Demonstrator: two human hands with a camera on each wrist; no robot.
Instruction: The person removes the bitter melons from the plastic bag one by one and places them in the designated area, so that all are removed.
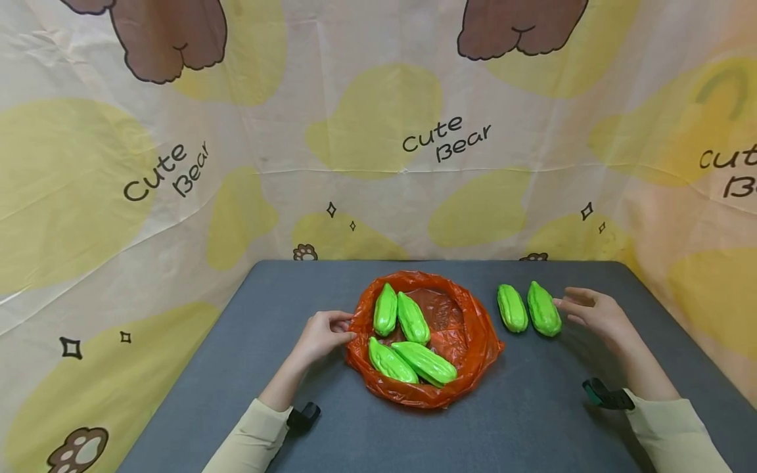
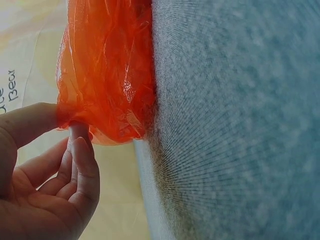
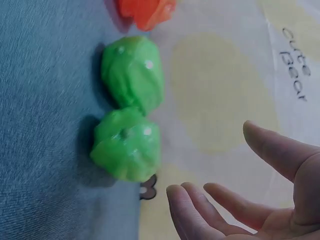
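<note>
The thumb and forefinger of the left hand (image 1: pixel 324 336) pinch the left edge of a red plastic bag (image 1: pixel 486 341), its other fingers loosely bent. The fingers of the right hand (image 1: pixel 597 316) are parted and hold nothing; they hover just to the right of a green vegetable (image 1: pixel 544 310), with a gap visible in the right wrist view. Left of that one, close beside it, lies a second green vegetable (image 1: pixel 512 309), both to the right of the bag. The bag stands wide open with its rim rolled into a thick ring, and four more of the ridged green pieces (image 1: pixel 413 318) lie in it: two toward the far left, two toward the near side. Behind the hands come black wrist straps (image 1: pixel 304 416) and pale sleeves (image 1: pixel 254 440). Everything sits on a dark grey table (image 1: pixel 367 443), and past its far edge hangs a cream cloth (image 1: pixel 378 39) with yellow patches, brown bears and "Cute Bear" lettering.
</note>
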